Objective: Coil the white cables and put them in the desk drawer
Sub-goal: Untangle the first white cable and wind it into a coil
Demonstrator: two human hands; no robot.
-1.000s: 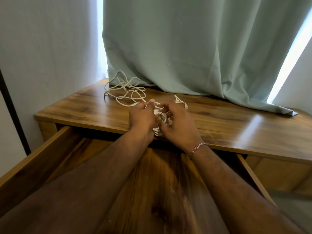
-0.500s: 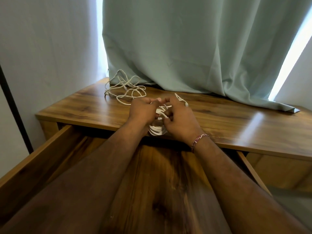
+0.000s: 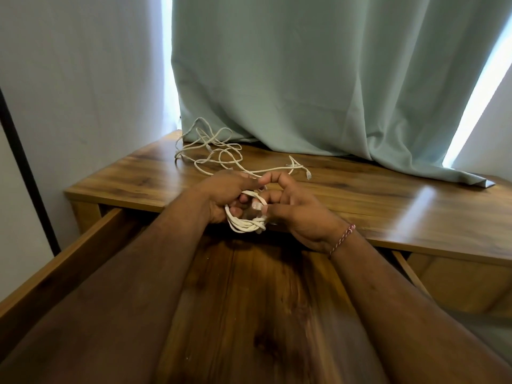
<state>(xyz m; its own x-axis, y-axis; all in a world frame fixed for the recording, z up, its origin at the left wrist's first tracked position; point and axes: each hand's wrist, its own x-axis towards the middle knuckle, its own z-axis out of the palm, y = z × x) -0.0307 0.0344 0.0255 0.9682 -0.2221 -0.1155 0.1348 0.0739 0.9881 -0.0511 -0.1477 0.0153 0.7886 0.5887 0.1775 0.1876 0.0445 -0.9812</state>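
Setting: wood-grain desk (image 3: 388, 198) against a pale wall, with a grey-green curtain (image 3: 332, 79) draping onto its far edge; bright daylight shows at the curtain's sides.
Drawer: desk drawer (image 3: 249, 300) is pulled out toward the viewer below the desk's near edge; what shows of its floor between the forearms holds no cable.
Coiled cable: a small bundle of white loops (image 3: 245, 223) hangs between the hands, over the desk's near edge and the far end of the drawer.
Left hand: left hand (image 3: 221, 195) has its fingers curled through the loops, gripping the bundle.
Right hand: right hand (image 3: 293, 209) pinches a strand at the bundle's right side, thumb and forefinger meeting above it; a red-and-white thread bracelet (image 3: 342, 239) circles the wrist.
Loose cable: more white cable (image 3: 210, 151) lies in an untidy tangle at the far left of the desk, near the curtain hem, with a strand running right to clear plug ends (image 3: 307, 174).
Progress: by my reading, one coil is nearly wound but not yet in the drawer; the far tangle is left to coil and stow. Whether the tangle joins the held bundle I cannot tell.
Materials: thin, round, limp cord that holds soft, uneven loops; smooth, glossy laminate wood with dark streaks; soft, matte, folded fabric.
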